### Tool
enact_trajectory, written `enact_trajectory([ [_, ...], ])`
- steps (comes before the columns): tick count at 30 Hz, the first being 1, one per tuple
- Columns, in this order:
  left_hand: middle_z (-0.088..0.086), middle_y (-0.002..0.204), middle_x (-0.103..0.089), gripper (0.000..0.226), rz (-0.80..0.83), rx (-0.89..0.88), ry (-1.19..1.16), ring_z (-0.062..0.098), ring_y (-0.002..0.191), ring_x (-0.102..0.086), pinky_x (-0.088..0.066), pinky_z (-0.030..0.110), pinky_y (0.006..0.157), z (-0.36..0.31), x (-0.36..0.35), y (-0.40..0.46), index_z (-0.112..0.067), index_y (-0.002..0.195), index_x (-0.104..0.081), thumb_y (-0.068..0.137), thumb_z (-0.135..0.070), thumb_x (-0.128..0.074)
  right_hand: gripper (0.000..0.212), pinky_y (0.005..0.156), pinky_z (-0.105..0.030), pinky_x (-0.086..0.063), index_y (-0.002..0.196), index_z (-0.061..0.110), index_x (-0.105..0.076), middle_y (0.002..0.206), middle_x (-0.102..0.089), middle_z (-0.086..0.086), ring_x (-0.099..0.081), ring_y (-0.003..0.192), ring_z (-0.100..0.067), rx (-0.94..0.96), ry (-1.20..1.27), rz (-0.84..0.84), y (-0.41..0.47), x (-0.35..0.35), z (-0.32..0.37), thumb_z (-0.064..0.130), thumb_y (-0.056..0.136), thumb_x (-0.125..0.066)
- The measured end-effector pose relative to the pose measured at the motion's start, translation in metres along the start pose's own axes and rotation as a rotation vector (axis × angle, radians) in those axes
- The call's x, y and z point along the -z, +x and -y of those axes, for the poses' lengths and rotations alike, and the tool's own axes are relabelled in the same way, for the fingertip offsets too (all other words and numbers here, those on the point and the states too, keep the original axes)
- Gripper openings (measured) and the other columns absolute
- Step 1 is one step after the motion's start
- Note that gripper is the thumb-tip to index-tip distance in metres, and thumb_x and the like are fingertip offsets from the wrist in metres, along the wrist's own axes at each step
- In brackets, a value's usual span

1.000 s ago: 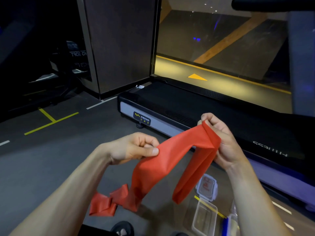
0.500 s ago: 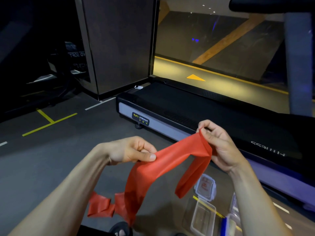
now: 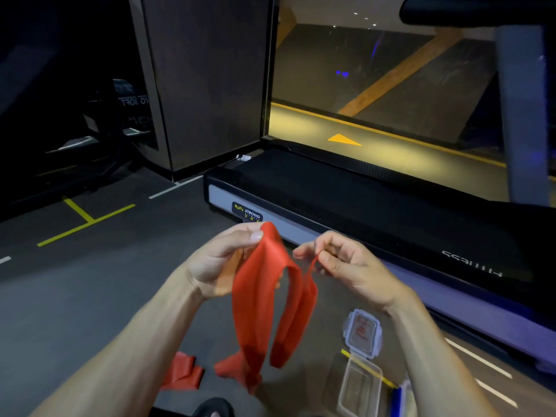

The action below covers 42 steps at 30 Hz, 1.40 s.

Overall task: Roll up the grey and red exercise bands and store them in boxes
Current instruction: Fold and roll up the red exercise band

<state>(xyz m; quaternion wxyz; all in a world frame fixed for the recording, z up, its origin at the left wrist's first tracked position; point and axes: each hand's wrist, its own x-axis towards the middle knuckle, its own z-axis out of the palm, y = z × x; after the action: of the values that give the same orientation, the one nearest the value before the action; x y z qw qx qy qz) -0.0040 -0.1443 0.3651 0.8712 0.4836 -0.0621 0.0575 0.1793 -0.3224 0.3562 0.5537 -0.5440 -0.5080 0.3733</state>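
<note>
A thin, smooth, rubbery red band is seen; clear glossy plastic box; matt grey floor.

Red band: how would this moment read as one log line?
left hand grips red band | right hand pinches its edge | unrolled | clear box open

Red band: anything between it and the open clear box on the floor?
Nothing visible. The red band hangs from both hands, left hand and right hand. The clear box sits open on the floor, lower right, its lid lying beside it.
</note>
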Motion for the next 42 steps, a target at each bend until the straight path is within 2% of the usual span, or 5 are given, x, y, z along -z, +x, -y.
enact_trajectory([
  [8, 0.018, 0.082, -0.05, 0.037, -0.094, 0.073, 0.216, 0.029, 0.076, -0.051, -0.043, 0.043, 0.074, 0.007, 0.016, 0.001, -0.003, 0.092, -0.052, 0.087, -0.03, -0.076, 0.03, 0.096, -0.04, -0.053, 0.101, 0.014, -0.057, 0.084, -0.068, -0.012, -0.068, 0.109, -0.036, 0.093, 0.273, -0.096, 0.004, -0.009, 0.013, 0.036, 0.09, -0.075],
  [14, 0.005, 0.078, -0.047, 0.018, -0.014, 0.195, 0.391, 0.013, 0.071, -0.045, -0.037, 0.028, 0.067, 0.014, 0.013, 0.004, -0.002, 0.089, -0.059, 0.096, -0.019, -0.061, 0.004, 0.113, -0.042, -0.044, 0.099, 0.009, -0.054, 0.143, -0.06, -0.012, -0.057, 0.134, -0.027, 0.122, 0.012, 0.028, 0.017, -0.036, 0.014, 0.012, 0.1, -0.055],
  [24, -0.003, 0.076, -0.06, 0.015, -0.003, 0.218, 0.692, 0.006, 0.069, -0.05, -0.041, 0.017, 0.067, 0.009, 0.014, 0.002, -0.018, 0.089, -0.072, 0.099, -0.015, -0.062, 0.007, 0.076, -0.023, -0.045, 0.099, 0.004, -0.062, 0.085, -0.062, 0.004, -0.054, 0.079, -0.009, -0.023, -0.299, 0.089, 0.009, -0.023, 0.019, 0.01, 0.099, -0.063],
  [31, -0.005, 0.071, -0.057, 0.022, 0.042, 0.242, 0.897, 0.01, 0.071, -0.049, -0.045, 0.03, 0.074, 0.016, 0.023, 0.002, -0.025, 0.079, -0.067, 0.1, -0.022, -0.064, 0.012, 0.059, -0.018, -0.046, 0.092, 0.014, -0.062, 0.081, -0.053, -0.007, -0.052, 0.063, -0.009, 0.045, 0.356, -0.115, 0.004, -0.009, 0.029, 0.02, 0.087, -0.071],
  [42, 0.006, 0.08, -0.076, 0.007, -0.091, 0.096, 0.886, 0.007, 0.075, -0.066, -0.05, 0.022, 0.075, 0.022, 0.015, 0.01, -0.013, 0.087, -0.075, 0.088, -0.018, -0.079, 0.031, 0.059, -0.021, -0.049, 0.094, 0.017, -0.061, 0.078, -0.052, -0.001, -0.053, 0.063, -0.009, 0.067, 0.512, -0.157, 0.003, -0.001, 0.027, 0.029, 0.079, -0.086],
])
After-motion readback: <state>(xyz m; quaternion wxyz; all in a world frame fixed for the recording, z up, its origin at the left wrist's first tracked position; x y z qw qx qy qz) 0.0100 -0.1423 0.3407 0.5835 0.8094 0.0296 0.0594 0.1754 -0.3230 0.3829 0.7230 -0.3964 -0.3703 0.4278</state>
